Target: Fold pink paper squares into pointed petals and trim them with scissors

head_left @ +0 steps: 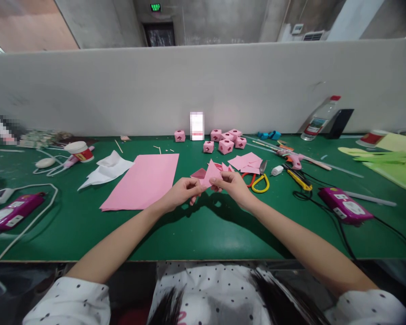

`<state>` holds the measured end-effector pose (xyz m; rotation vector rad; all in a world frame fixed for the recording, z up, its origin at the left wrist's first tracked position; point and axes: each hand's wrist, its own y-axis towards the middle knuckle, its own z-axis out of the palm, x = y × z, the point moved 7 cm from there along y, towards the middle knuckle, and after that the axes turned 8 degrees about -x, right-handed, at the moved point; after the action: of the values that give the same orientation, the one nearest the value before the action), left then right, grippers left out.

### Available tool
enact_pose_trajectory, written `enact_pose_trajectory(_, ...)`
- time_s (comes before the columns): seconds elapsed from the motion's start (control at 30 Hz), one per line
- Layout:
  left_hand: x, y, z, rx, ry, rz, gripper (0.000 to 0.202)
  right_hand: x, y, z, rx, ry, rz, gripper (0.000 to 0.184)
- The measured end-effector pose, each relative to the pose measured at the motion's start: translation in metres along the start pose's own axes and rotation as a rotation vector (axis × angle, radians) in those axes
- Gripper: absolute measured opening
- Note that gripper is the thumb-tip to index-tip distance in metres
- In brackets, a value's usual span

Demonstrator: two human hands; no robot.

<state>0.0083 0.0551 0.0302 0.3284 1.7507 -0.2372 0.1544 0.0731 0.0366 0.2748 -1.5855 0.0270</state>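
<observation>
My left hand [184, 190] and my right hand [232, 184] both pinch a small folded pink paper piece [210, 175], held just above the green table [203, 225]. The fingers of each hand are closed on its edges. A large flat pink sheet [144, 180] lies to the left of my hands. Small pink paper squares [246, 161] lie just beyond my right hand. Several finished pink paper cubes [226, 140] stand farther back, near the grey partition.
Yellow-handled scissors [260, 180] and a yellow utility knife [299, 179] lie right of my hands. A glue gun [291, 158], a magenta power strip [345, 205], a water bottle [320, 119] and green paper [389, 164] are further right. White crumpled paper [104, 170], a cup [79, 151] and another power strip [11, 212] sit left.
</observation>
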Motion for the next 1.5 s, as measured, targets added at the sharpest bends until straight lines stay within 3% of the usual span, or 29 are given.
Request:
enact_pose_trajectory(0.23, 0.008, 0.005, -0.001, 0.017, -0.182, -0.020, 0.057, -0.002, 0.004, -0.006, -0.020, 0.062, -0.030, 0.035)
enact_pose_trajectory(0.37, 0.003, 0.003, 0.002, 0.025, -0.086, 0.014, 0.044, -0.001, 0.001, -0.001, 0.015, 0.036, -0.019, 0.035)
enact_pose_trajectory(0.53, -0.009, 0.001, -0.001, 0.006, 0.037, 0.156, 0.040, -0.001, -0.001, 0.001, 0.036, 0.004, -0.016, 0.035)
enact_pose_trajectory(0.8, -0.009, -0.001, 0.001, -0.040, 0.258, 0.241, 0.036, -0.003, -0.001, 0.004, 0.059, -0.065, -0.044, 0.037)
enact_pose_trajectory(1.0, -0.016, -0.002, -0.006, -0.133, 0.331, 0.323, 0.029, -0.002, -0.002, 0.005, 0.050, -0.119, -0.097, 0.038)
enact_pose_trajectory(1.3, -0.015, -0.004, -0.001, -0.100, 0.352, 0.316, 0.025, -0.001, -0.005, 0.003, -0.048, -0.268, -0.088, 0.038)
enact_pose_trajectory(1.5, -0.012, -0.002, 0.000, -0.061, 0.271, 0.256, 0.030, 0.001, -0.005, 0.005, 0.004, -0.219, -0.073, 0.039)
